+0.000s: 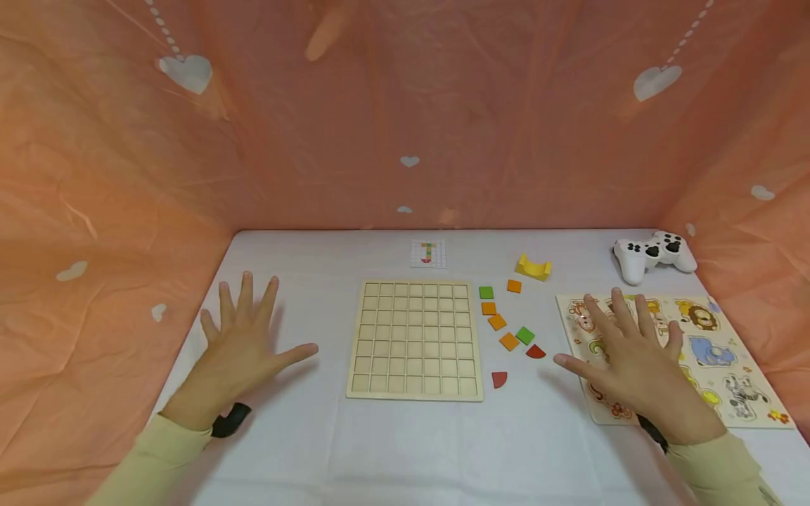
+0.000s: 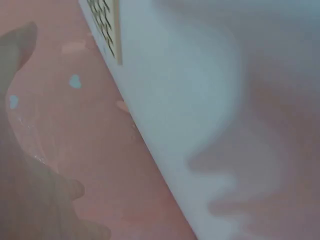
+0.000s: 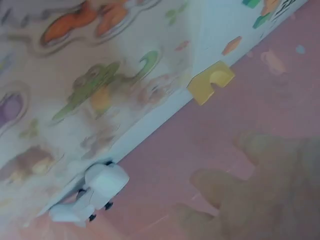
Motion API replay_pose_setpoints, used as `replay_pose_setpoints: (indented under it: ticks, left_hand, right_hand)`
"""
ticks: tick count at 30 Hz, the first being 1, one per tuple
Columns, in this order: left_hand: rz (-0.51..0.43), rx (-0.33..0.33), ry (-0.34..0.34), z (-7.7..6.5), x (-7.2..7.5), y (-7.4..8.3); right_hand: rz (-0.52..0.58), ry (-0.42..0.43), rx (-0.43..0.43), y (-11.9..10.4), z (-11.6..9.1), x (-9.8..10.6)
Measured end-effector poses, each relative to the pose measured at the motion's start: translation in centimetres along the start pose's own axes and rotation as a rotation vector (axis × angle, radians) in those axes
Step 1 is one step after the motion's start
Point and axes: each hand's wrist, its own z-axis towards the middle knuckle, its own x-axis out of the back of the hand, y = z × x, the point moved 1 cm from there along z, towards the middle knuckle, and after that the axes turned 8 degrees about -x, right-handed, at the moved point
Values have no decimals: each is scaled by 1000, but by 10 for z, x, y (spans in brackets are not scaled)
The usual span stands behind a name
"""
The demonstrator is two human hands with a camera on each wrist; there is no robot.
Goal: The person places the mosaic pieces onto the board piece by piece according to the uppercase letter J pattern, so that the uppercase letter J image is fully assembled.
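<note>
My left hand [image 1: 237,355], fingers spread and holding nothing, hovers over the white table left of a wooden grid board [image 1: 414,341]. Spread likewise, my right hand [image 1: 645,365] is over an animal puzzle board [image 1: 709,351] and covers part of it. Between the grid board and this hand lie small flat tiles: orange squares [image 1: 496,322], green squares [image 1: 524,336] and red quarter-circles [image 1: 535,351]. Behind the grid board is a small card [image 1: 428,254] showing a J-shaped pattern in coloured pieces. The left wrist view catches the grid board's corner [image 2: 117,45].
A yellow block with a curved notch [image 1: 534,268] sits behind the tiles. At the back right corner rests a white game controller [image 1: 654,256]. Orange cloth [image 1: 443,140] with pale hearts walls the back and both sides of the table [image 1: 285,450].
</note>
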Motion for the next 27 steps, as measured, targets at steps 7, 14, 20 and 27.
replay_pose_setpoints:
  ticks: [7, 14, 20, 27]
  left_hand:
    - [-145, -39, -37, 25, -15, 24]
    - [-322, -92, -19, 56, -31, 55]
    - [-365, 18, -89, 75, -33, 71]
    - [-356, 45, -179, 82, -41, 70]
  right_hand:
    - [7, 36, 128, -16, 15, 0]
    - [71, 112, 285, -37, 43, -2]
    - [147, 9, 215, -55, 72, 1]
    - [114, -110, 115, -71, 97, -4]
